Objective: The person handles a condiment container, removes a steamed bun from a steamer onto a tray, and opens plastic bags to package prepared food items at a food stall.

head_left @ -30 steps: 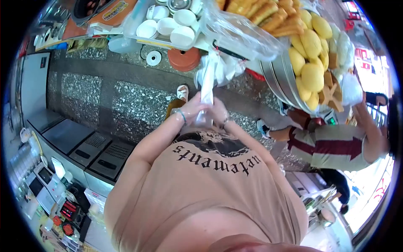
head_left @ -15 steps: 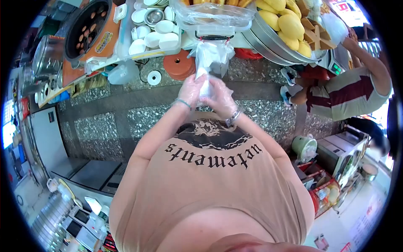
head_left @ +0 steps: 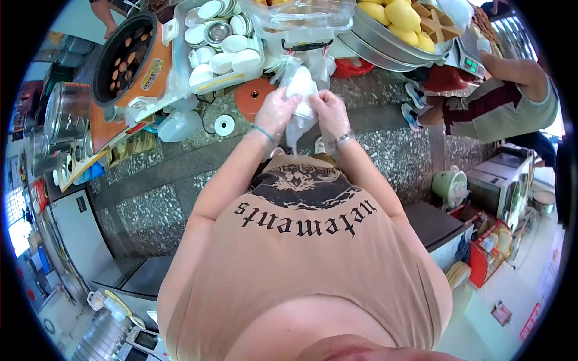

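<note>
My left hand, in a clear plastic glove, has its fingers closed on the left side of a white plastic bag. Opposite it, my right hand, gloved the same way, pinches the bag's right edge. A thin, see-through tail of plastic hangs from the bag toward my shirt. Whatever the bag contains, if anything, I cannot make out. Just beyond the hands stands a clear plastic bin with a black handle, with more clear bags hanging at its front.
Left of the bin is a tray of white dishes, then an orange-sided pot holding eggs in dark liquid. Yellow buns fill steel steamers at right. Another person stands beside a scale. An orange stool is below the counter.
My hands have moved apart a little, and the white bag now stands up between them. My right hand has shifted to the bag's right edge. The whole view has shifted slightly.
</note>
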The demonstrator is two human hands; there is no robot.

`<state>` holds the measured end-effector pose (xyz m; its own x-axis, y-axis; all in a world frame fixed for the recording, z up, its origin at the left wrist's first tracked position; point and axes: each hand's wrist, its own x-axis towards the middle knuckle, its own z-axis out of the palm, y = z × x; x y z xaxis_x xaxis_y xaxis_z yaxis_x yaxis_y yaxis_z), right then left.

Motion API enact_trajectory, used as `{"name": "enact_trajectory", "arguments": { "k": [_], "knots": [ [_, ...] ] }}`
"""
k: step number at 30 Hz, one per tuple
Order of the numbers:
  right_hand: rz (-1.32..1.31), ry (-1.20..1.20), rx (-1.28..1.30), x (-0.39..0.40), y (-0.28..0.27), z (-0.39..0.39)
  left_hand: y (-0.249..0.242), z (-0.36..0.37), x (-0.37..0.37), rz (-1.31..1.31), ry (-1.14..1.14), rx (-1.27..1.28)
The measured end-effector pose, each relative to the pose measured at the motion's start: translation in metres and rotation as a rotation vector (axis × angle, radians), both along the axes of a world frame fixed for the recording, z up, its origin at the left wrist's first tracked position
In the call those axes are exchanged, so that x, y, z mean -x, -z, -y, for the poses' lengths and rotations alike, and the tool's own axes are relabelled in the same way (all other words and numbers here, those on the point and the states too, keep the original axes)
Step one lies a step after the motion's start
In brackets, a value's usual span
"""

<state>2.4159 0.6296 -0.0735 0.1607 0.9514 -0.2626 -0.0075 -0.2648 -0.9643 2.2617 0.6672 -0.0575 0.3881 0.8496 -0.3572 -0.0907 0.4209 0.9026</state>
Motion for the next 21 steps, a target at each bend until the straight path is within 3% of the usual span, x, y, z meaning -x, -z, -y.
{"name": "enact_trajectory", "arguments": {
  "k": [2,5,9,12,13,15,17,18,19,20,21],
  "knots": [
    [-0.069,0.036,0.029,0.003,-0.012,-0.001,-0.016,0.001,0.007,-0.041,-0.058,0.063],
    [-0.307,0.147,0.074,-0.001,-0.012,-0.006,-0.001,-0.009,0.023,0.063,-0.099,0.138],
    [-0.331,0.305,0.033,-0.007,-0.020,-0.008,0.005,-0.021,0.042,-0.036,-0.134,0.086],
    [-0.253,0.557,-0.085,-0.035,-0.011,-0.007,0.021,-0.044,0.090,-0.888,0.021,-0.274],
    [-0.215,0.584,-0.035,-0.056,0.005,-0.002,0.031,-0.045,0.099,-0.887,0.024,-0.283],
    [-0.177,0.615,0.011,-0.069,0.017,0.001,0.062,-0.035,0.111,-1.447,-0.183,-0.720],
    [-0.180,0.631,0.062,-0.051,-0.005,0.009,0.036,-0.028,0.090,-1.177,0.077,-0.783],
    [-0.150,0.542,0.094,-0.036,-0.025,0.015,0.030,-0.024,0.068,-0.878,0.217,-0.487],
    [-0.109,0.444,0.009,-0.030,0.004,0.015,0.026,-0.017,0.041,-0.571,0.342,-0.191],
    [-0.066,0.343,-0.079,-0.024,0.030,0.012,0.021,-0.009,0.017,-0.176,0.395,0.135],
    [-0.213,0.291,-0.010,-0.001,0.006,0.012,0.041,-0.006,-0.005,0.125,0.355,0.382]
  ]
}}
